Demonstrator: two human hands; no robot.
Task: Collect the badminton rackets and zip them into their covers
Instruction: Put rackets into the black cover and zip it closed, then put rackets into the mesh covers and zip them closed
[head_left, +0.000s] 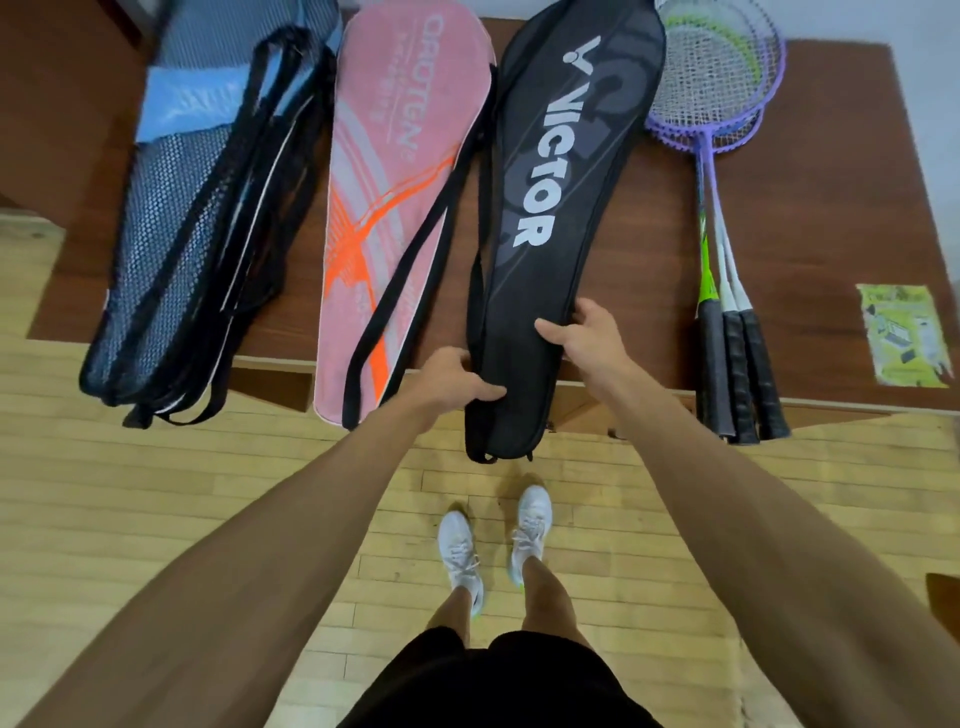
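A black cover with white lettering (558, 182) lies lengthwise on the brown table (831, 182), its narrow end hanging over the front edge. My left hand (457, 382) grips that narrow end on its left side. On the cover's right edge, a little higher up, my right hand (584, 332) pinches the fabric. A stack of rackets (719, 130) with purple frames and black grips lies uncovered to the right. To the left lie a pink and orange cover (395, 182) with a black strap and a blue mesh cover (182, 208).
A yellow-green printed paper (904, 335) lies on the table's right front corner. The table's front edge runs across the middle of the view. Below it is a light wooden floor (156, 493), with my white shoes (493, 545) on it.
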